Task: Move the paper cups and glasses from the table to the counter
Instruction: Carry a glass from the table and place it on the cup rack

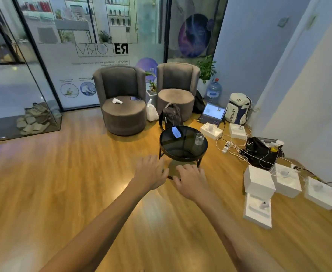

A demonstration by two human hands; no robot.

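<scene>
A clear drinking glass (199, 138) is standing upright on the round dark glass surface (182, 152), near its right rim. The left hand (151, 172) and right hand (190, 179) are reaching toward it, both empty with fingers spread. The glass is likely rigid, smooth, slippery and fragile; grasp it around the mid-wall, not the rim. No paper cups are showing.

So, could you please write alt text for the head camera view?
Two bare arms stretch forward, the left hand and right hand empty, towards a small round black table holding one clear glass. Behind it stand two grey armchairs; white boxes and cables lie on the wooden floor.
</scene>
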